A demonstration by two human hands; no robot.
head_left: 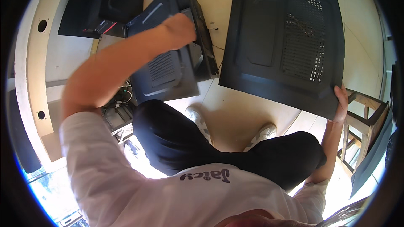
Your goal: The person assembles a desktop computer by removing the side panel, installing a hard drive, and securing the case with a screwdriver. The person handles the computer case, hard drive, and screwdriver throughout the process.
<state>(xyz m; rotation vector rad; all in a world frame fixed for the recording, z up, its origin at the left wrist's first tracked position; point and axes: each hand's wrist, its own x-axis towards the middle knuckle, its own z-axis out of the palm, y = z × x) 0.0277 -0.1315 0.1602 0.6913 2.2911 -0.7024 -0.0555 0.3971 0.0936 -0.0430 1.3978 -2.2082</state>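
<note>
My right hand (341, 103) grips the near right corner of a large black computer side panel (259, 38), with its thumb along the edge. The panel is tilted up before me, and a field of vent holes fills its right half. My left hand (179, 31) is closed in a fist over the right edge of a second vented black panel (181, 69); its fingertips are hidden, so what they hold cannot be made out. This panel stands tilted by my left knee, in front of an opened black computer case (206, 54).
Another black case (120, 0) stands at the far left beside a pale shelf frame (38, 59) with round holes. Cables and metal parts (118, 113) lie left of my knee. A wooden stool (362, 117) stands at the right. Tiled floor (231, 109) runs between my feet.
</note>
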